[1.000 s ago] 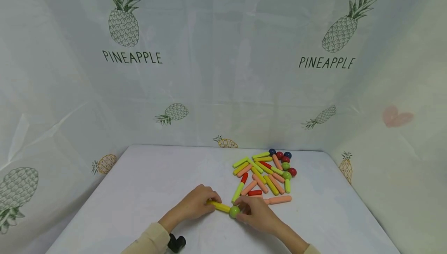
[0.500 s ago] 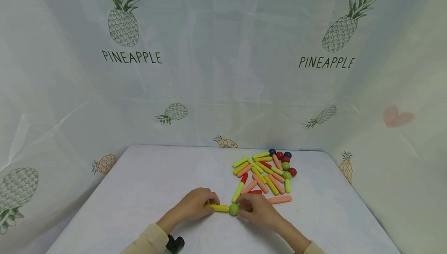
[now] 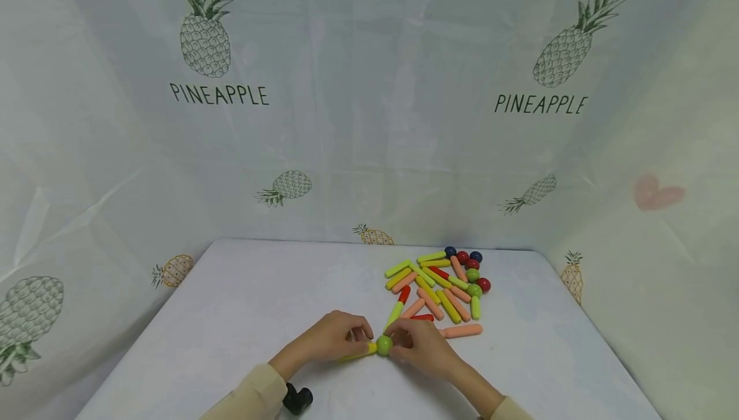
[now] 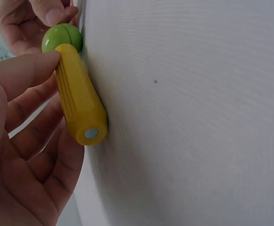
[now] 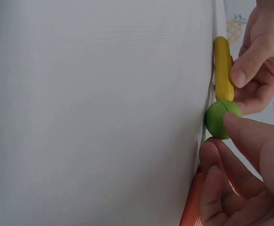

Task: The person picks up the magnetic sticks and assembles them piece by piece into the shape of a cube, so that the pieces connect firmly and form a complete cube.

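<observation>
A yellow ribbed stick lies low over the white table, a round metal spot on its near end in the left wrist view. At its other end sits a green ball, touching it. My left hand pinches the stick close to the ball, thumb on its side. From the right, my right hand holds the ball between thumb and fingers; the right wrist view shows the thumb on the ball. Just beyond the right hand lies a lime stick with a red stick at its far end.
Several yellow, lime and salmon sticks lie loosely piled behind the right hand. Red, blue and green balls sit at the pile's back right. A black object is beside the left sleeve. A pineapple-print curtain surrounds the table.
My left hand has slid right along the yellow stick, from its outer end to near the ball. The ball and right hand have shifted slightly left.
</observation>
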Demonstrator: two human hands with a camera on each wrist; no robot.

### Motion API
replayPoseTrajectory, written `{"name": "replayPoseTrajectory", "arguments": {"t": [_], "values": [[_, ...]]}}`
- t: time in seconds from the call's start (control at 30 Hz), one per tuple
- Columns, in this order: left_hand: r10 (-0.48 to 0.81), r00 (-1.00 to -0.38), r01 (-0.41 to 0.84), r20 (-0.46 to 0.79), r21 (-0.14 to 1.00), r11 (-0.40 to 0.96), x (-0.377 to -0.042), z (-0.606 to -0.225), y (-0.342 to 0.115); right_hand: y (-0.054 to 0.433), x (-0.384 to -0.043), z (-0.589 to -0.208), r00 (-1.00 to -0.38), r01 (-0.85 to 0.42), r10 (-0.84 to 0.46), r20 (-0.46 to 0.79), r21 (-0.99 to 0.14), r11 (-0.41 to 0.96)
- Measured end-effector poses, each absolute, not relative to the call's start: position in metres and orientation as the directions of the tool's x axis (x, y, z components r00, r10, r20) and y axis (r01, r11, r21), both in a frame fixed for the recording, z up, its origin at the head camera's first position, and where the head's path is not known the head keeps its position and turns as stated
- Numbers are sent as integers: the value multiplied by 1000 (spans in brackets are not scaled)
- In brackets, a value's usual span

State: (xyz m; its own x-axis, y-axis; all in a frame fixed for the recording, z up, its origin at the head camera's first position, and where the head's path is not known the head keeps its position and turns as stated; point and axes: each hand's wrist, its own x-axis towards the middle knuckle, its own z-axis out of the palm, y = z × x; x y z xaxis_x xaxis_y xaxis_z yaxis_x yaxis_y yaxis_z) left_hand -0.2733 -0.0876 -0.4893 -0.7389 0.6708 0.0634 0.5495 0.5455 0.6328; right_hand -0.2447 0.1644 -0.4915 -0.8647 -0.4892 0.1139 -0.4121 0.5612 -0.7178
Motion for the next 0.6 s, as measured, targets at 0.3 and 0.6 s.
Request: {"name": "replayPoseTrajectory", "arguments": {"t": [0.3, 0.6], "values": [[636, -772, 458, 7, 699, 549, -277, -495, -80, 155, -248, -493, -876, -377, -471, 107, -760, 530], [594, -804, 420, -19, 689, 590, -273, -493, -82, 162, -257, -479, -864, -492, -445, 236, -582, 647]]}}
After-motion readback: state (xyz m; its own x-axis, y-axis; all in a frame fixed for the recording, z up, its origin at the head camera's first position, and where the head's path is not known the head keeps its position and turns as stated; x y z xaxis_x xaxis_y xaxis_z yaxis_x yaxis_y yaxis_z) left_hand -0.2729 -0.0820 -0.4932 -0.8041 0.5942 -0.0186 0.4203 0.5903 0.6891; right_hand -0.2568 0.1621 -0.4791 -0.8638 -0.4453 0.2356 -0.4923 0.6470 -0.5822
